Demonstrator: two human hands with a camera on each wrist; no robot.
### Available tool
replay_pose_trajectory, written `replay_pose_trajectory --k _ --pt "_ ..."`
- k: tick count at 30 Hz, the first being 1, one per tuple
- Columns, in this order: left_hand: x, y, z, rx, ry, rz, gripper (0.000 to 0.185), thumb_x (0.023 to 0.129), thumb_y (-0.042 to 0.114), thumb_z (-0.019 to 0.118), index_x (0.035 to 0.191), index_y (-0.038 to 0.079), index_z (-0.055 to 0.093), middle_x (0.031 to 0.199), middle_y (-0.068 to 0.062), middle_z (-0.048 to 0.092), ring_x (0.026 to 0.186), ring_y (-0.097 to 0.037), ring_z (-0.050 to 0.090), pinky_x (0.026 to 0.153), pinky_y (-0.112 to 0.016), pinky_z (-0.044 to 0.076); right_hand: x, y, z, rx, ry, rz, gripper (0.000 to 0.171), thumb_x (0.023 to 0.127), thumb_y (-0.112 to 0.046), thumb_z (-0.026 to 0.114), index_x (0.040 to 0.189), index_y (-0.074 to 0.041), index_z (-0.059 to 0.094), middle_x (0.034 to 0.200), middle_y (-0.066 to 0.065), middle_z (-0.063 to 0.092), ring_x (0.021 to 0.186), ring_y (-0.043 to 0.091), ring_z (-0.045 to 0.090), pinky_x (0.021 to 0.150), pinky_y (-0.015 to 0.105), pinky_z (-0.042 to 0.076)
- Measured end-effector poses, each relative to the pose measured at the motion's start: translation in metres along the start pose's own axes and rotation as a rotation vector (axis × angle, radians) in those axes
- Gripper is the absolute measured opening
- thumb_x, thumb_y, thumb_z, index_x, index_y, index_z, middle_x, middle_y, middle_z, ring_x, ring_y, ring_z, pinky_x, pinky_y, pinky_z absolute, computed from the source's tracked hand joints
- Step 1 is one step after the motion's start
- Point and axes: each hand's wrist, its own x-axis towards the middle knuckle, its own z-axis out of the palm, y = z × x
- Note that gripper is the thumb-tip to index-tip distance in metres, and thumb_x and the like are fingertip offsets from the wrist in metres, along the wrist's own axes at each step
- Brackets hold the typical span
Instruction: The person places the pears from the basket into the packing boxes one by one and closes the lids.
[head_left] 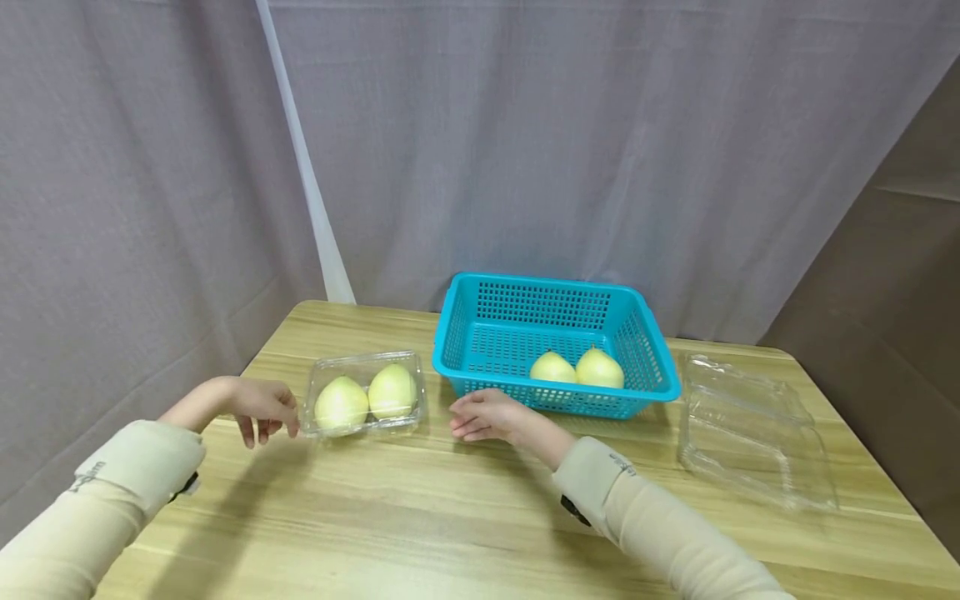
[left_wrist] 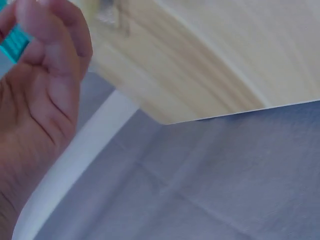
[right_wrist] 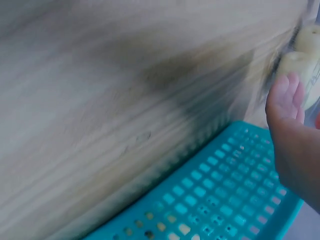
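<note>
left hand (head_left: 258,408): lying at lower left of the head view, just left of the box, fingers loosely curled and hanging down, gripping nothing; fingertips sitting right at the box's left edge, contact unclear
right hand (head_left: 491,415): resting at centre, between box and basket, fingers nearly straight and relaxed, pointing left, gripping nothing
box (head_left: 365,393): clear plastic, closed, sitting on the surface left of centre, between the two hands
pears in box (head_left: 366,397): two yellow ones lying side by side inside
basket (head_left: 557,307): teal, sitting at centre right, just behind the right hand
pears in basket (head_left: 576,368): two lying together at its front
empty box (head_left: 753,429): clear, lying open at far right, well apart from the hands
surface (head_left: 450,517): light wood, carrying everything
curtain (head_left: 525,133): grey, hanging behind
wrist views: blurred; left showing curled fingers (left_wrist: 55,45) over the surface edge, right showing fingers (right_wrist: 287,97) beside teal mesh
</note>
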Motion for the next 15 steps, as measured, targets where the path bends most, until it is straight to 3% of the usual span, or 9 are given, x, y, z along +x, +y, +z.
replay_pose_trajectory --k 6,12,15 --pt "-0.001 0.025 -0.003 0.056 0.091 0.035 0.038 0.101 0.027 0.039 0.11 -0.005 0.058 0.06 0.002 0.046 0.051 -0.007 0.045 0.047 -0.021 0.049 -0.01 -0.004 -0.013 -0.072 -0.092 0.003 0.039 0.1 -0.014 0.045 0.129 0.011 0.044 0.105 0.019 0.067 0.087 0.017 0.068 0.092 0.04 0.052" --pt "0.008 0.056 -0.001 0.211 0.29 0.119 0.045 0.101 0.03 0.04 0.112 -0.009 0.057 0.07 -0.007 0.056 0.055 -0.011 0.048 0.046 -0.023 0.048 -0.021 -0.007 -0.025 -0.175 -0.172 -0.005 0.04 0.101 -0.016 0.041 0.131 0.011 0.042 0.113 0.024 0.063 0.105 0.033 0.064 0.094 0.042 0.051" --pt "0.013 0.071 0.002 0.312 0.366 0.12 0.044 0.099 0.03 0.044 0.112 -0.01 0.058 0.077 -0.013 0.063 0.058 -0.014 0.055 0.047 -0.024 0.05 -0.028 -0.008 -0.03 -0.209 -0.209 -0.02 0.041 0.101 -0.016 0.042 0.132 0.011 0.041 0.117 0.026 0.061 0.111 0.038 0.06 0.096 0.043 0.05"
